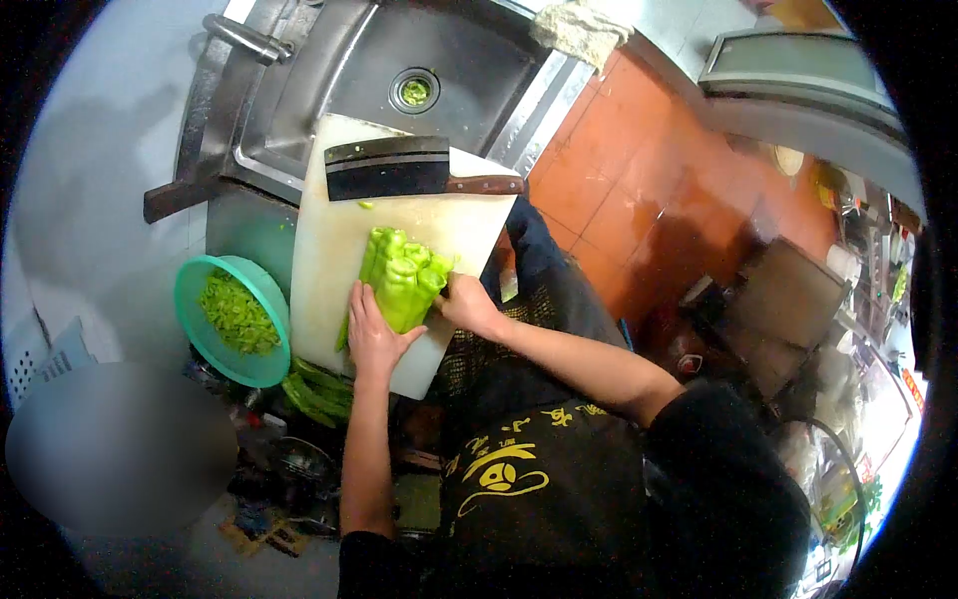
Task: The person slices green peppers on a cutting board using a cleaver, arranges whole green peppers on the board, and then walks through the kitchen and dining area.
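Observation:
A bunch of long light-green peppers (401,280) lies side by side on the white cutting board (324,250). My left hand (375,334) grips the near left part of the bunch, with its thumb apart from the fingers. At the right edge of the peppers, my right hand (469,305) is closed with curled fingers, and what it holds is hidden. A cleaver (389,170) with a wooden handle lies across the far part of the board, beyond the peppers and apart from both hands.
A turquoise basin (282,329) of cut green pieces stands left of the board. More long green peppers (317,391) lie below it. Beyond the board is a steel sink (334,75) with green scraps in its drain. A cloth (579,35) hangs at the sink's right corner.

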### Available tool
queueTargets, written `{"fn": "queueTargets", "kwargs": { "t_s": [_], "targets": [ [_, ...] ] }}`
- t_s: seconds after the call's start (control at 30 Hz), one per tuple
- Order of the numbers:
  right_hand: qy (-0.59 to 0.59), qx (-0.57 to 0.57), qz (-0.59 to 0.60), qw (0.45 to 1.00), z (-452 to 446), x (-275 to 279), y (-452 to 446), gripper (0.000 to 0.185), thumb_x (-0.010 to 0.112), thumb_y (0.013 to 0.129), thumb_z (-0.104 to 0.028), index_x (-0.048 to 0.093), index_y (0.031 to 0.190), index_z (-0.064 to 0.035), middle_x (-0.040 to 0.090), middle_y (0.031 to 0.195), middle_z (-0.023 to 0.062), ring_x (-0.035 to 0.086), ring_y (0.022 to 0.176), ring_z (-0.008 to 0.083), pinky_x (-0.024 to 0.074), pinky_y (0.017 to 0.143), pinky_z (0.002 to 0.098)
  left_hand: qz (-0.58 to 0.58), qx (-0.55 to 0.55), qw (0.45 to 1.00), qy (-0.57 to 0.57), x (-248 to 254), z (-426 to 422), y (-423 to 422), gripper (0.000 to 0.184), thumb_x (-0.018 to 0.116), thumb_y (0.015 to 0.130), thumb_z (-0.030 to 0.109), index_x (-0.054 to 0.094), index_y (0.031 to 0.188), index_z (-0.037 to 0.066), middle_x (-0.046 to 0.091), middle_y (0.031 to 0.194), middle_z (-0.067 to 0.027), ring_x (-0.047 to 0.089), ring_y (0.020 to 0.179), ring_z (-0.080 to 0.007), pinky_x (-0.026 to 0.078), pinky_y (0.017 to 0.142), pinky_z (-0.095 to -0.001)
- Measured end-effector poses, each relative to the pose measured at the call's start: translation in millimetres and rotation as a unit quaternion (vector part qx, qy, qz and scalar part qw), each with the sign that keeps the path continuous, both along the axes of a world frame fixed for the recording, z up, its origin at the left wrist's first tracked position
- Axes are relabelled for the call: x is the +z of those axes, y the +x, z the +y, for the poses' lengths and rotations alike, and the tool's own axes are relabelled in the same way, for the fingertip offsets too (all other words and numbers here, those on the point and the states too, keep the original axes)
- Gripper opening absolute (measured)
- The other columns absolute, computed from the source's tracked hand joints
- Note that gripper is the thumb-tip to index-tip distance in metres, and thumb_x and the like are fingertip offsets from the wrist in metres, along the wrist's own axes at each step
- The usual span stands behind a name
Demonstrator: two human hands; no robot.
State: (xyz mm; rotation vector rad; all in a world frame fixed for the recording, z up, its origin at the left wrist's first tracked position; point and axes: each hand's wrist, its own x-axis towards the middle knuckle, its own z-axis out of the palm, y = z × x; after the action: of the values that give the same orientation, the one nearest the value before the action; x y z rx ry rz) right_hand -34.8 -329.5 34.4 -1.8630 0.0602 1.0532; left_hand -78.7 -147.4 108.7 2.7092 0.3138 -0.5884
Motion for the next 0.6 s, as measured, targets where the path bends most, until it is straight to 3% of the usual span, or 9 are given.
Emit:
{"fn": "queueTargets", "kwargs": {
  "t_s": [0.07, 0.1, 0.2, 0.23, 0.33, 0.4, 0.43, 0.47, 0.6],
  "targets": [
    [-0.035, 0.074, -0.034, 0.996, -6, -13, -1, 0.029, 0.065, 0.085, -0.022, 0.069, 0.102, 0.0025, 0.070, 0.091, 0.0274, 0.069, 0.085, 0.0398, 0.0556, 0.078, 0.0455, -0.010, 0.024, 0.999, 0.018, -12, -3, -10, 0.114, 0.094, 0.055, 0.039, 0.034, 0.141, -0.006, 0.037, 0.146, -0.0268, 0.040, 0.134, -0.0445, 0.038, 0.110, -0.0503],
    [0.024, 0.038, 0.065, 0.997, -15, 0, 10, 0.029, 0.068, 0.083, -0.024, 0.071, 0.093, 0.0030, 0.071, 0.085, 0.0248, 0.070, 0.079, 0.0387, 0.0560, 0.076, 0.0443, -0.027, 0.015, 0.999, 0.035, -14, -6, -15, 0.114, 0.094, 0.055, 0.040, 0.034, 0.141, -0.006, 0.037, 0.146, -0.0266, 0.039, 0.134, -0.0444, 0.038, 0.111, -0.0509],
    [0.129, -0.015, 0.108, 0.986, -24, -29, 3, 0.032, 0.070, 0.082, -0.028, 0.071, 0.087, 0.0034, 0.072, 0.085, 0.0233, 0.071, 0.078, 0.0358, 0.0566, 0.074, 0.0434, -0.070, -0.002, 0.995, 0.075, -19, -13, -19, 0.115, 0.093, 0.055, 0.043, 0.034, 0.141, -0.005, 0.037, 0.147, -0.0271, 0.039, 0.135, -0.0451, 0.036, 0.112, -0.0520],
    [0.150, -0.016, 0.188, 0.971, -32, -24, 13, 0.031, 0.070, 0.083, -0.028, 0.071, 0.091, 0.0022, 0.072, 0.084, 0.0212, 0.071, 0.081, 0.0347, 0.0564, 0.076, 0.0425, -0.075, -0.002, 0.994, 0.080, -18, -13, -19, 0.116, 0.092, 0.055, 0.044, 0.034, 0.142, -0.006, 0.038, 0.147, -0.0280, 0.039, 0.135, -0.0459, 0.036, 0.112, -0.0519],
    [-0.041, 0.070, -0.081, 0.993, -41, 8, 52, 0.037, 0.068, 0.086, -0.028, 0.067, 0.108, 0.0019, 0.072, 0.095, 0.0204, 0.070, 0.085, 0.0357, 0.0559, 0.080, 0.0427, -0.044, 0.010, 0.996, 0.077, -17, -11, -18, 0.117, 0.092, 0.055, 0.045, 0.033, 0.142, -0.006, 0.036, 0.148, -0.0289, 0.038, 0.135, -0.0466, 0.034, 0.113, -0.0522],
    [-0.008, -0.009, -0.145, 0.989, -24, 57, 83, 0.047, 0.064, 0.091, -0.024, 0.053, 0.131, -0.0021, 0.065, 0.122, 0.0189, 0.070, 0.100, 0.0312, 0.0568, 0.086, 0.0396, -0.027, 0.020, 0.997, 0.069, -13, -10, -20, 0.117, 0.093, 0.055, 0.043, 0.032, 0.143, -0.005, 0.036, 0.148, -0.0280, 0.038, 0.136, -0.0457, 0.034, 0.113, -0.0529],
    [0.038, 0.052, -0.256, 0.965, -16, 57, 89, 0.060, 0.066, 0.091, -0.032, 0.044, 0.142, -0.0084, 0.052, 0.141, 0.0202, 0.060, 0.120, 0.0328, 0.0513, 0.098, 0.0407, -0.031, 0.025, 0.997, 0.066, -11, -11, -20, 0.118, 0.093, 0.055, 0.041, 0.030, 0.145, -0.004, 0.036, 0.148, -0.0271, 0.037, 0.136, -0.0448, 0.035, 0.112, -0.0534],
    [0.046, 0.110, -0.280, 0.953, -4, 42, 85, 0.071, 0.067, 0.091, -0.037, 0.036, 0.148, -0.0083, 0.040, 0.151, 0.0219, 0.047, 0.134, 0.0358, 0.0434, 0.108, 0.0411, -0.036, 0.028, 0.997, 0.064, -9, -12, -19, 0.119, 0.093, 0.056, 0.040, 0.029, 0.146, -0.002, 0.037, 0.147, -0.0261, 0.037, 0.137, -0.0440, 0.035, 0.112, -0.0540],
    [0.131, 0.100, -0.227, 0.960, 26, 18, 60, 0.076, 0.066, 0.093, -0.038, 0.030, 0.151, -0.0037, 0.042, 0.148, 0.0258, 0.047, 0.133, 0.0402, 0.0406, 0.110, 0.0423, -0.030, 0.049, 0.997, 0.056, -1, -12, -13, 0.129, 0.094, 0.054, 0.040, 0.020, 0.152, 0.000, 0.038, 0.146, -0.0255, 0.039, 0.136, -0.0427, 0.034, 0.112, -0.0534]
  ]
}}
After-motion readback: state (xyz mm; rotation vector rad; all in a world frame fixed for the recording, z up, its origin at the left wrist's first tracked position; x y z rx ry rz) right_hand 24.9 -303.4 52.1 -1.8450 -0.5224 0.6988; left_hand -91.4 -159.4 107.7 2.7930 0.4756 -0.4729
